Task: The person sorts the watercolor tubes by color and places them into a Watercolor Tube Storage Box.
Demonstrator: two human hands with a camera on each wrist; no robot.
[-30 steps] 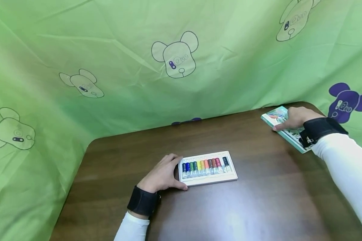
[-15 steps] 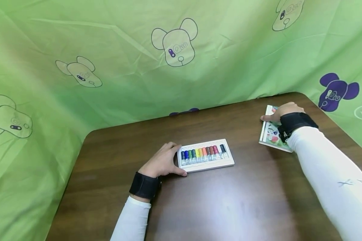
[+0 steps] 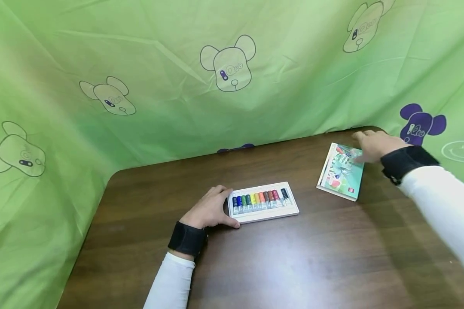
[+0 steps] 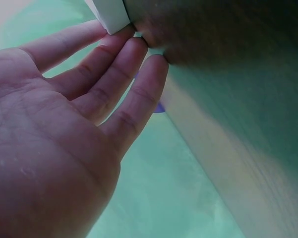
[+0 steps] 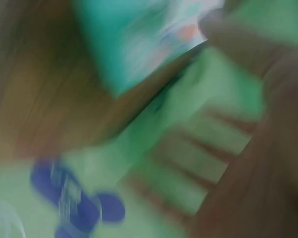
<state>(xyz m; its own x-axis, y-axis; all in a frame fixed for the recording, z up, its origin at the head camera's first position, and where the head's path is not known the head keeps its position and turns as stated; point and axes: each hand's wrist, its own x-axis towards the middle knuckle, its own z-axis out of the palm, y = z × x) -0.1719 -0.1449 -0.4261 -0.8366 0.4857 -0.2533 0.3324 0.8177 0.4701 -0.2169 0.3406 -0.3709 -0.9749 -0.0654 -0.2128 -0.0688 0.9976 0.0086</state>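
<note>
A white tray of paint tubes (image 3: 261,204) lies on the table in the head view, its small tubes lined up in a row of colours. My left hand (image 3: 209,210) holds its left end, thumb at the near corner and fingers at the far one. In the left wrist view the fingers (image 4: 124,114) reach down beside a white corner of the tray (image 4: 111,15). A flat teal box (image 3: 342,171) with a printed picture lies to the right. My right hand (image 3: 377,146) is spread over its far right edge; whether the thumb touches it cannot be told.
The brown wooden table (image 3: 158,189) ends at a green cloth (image 3: 170,107) printed with cartoon heads, which hangs behind and to the sides. Both wrists wear black bands. Blur softens the right wrist view.
The teal box has turned and shifted left, nearer the paint tray. My right hand has let go of it and drawn off to the right. The left hand stays on the tray.
</note>
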